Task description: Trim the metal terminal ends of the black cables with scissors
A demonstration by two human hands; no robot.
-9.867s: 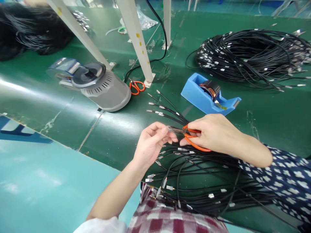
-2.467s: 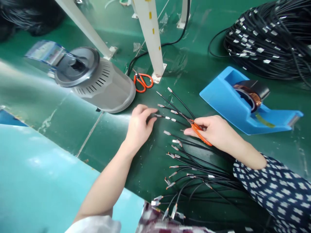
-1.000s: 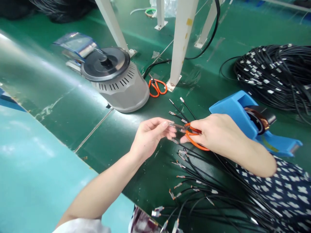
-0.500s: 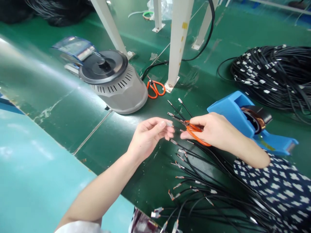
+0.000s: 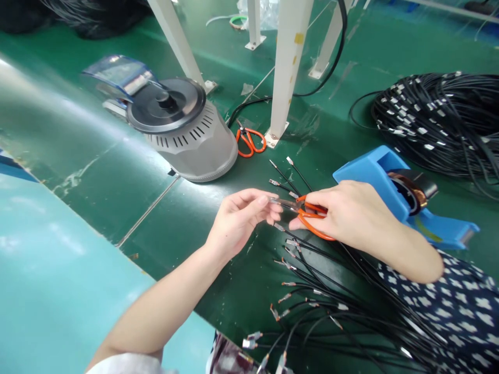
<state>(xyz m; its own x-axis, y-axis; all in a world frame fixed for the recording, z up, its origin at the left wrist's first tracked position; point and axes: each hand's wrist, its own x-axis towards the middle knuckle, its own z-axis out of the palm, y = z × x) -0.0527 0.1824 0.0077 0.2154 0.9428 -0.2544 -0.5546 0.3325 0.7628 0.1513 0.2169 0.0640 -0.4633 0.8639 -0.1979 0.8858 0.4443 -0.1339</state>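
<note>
My left hand (image 5: 242, 221) pinches the end of a black cable between thumb and fingertips; a small pale tag (image 5: 274, 200) shows at the fingertips. My right hand (image 5: 346, 208) grips orange-handled scissors (image 5: 316, 229), fingers around the handles. Their blades point left and reach the tag at my left fingertips; whether they touch it I cannot tell. Below and to the right, a bundle of black cables (image 5: 323, 301) fans out, many ends carrying pale or silver tags and copper-coloured bits. A few more cable ends (image 5: 290, 162) lie just beyond the scissors.
A blue tape dispenser (image 5: 362, 171) stands beside my right forearm. A grey round machine (image 5: 195, 140) sits at the left. A second pair of orange scissors (image 5: 251, 143) lies near a white table leg (image 5: 286, 78). Coiled black cables (image 5: 432, 124) are at the far right.
The scissors have moved left and turned slightly, so their blades now meet the tag at my left fingertips. My left hand has hardly moved.
</note>
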